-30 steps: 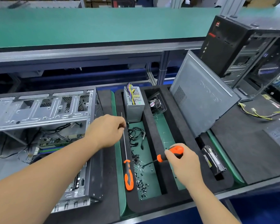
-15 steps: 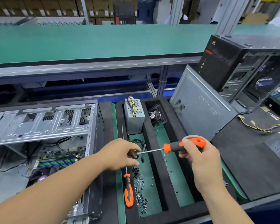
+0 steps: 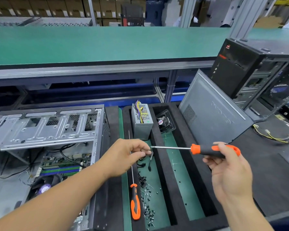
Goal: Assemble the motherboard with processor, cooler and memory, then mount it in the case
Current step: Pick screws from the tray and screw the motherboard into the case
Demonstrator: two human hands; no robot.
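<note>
A: Where does the right hand (image 3: 227, 170) stand, and why is the driver (image 3: 207, 150) level?

B: Right hand is closed round the driver's orange-and-black handle, right of the tray (image 3: 163, 164) and above it. The shaft runs flat toward the left hand (image 3: 128, 157), tip almost at its fingertips. Judged reason: the person is bringing tip and screw together to load the bit before going into the case (image 3: 45, 130).

A: Left hand?

B: Curled over the tray's left compartment, fingers pinched. A small dark speck shows between thumb and forefinger, likely a screw (image 3: 140, 150); too small to be sure.

A: The motherboard?

B: The board (image 3: 62, 165) lies inside the case, left of the tray, under the drive cage. Memory sticks are seated in it, and a cooler (image 3: 45, 185) with a purple hub sits at its near end. So the assembly looks done, and fastening the board down looks like the step in hand.

A: What else is in the tray?

B: Loose screws (image 3: 147, 202) scattered in the left compartment's near end, within easy reach of the left hand. A second, long driver (image 3: 134, 194) lies on the tray's left wall beside them. A power supply (image 3: 141, 121) stands at the far end; a small fan (image 3: 165, 121) lies in the next compartment. A side panel (image 3: 212, 114) leans against the tray's right edge.

A: Risk?

B: Screw may drop off the tip over the case and land among the cables.
</note>
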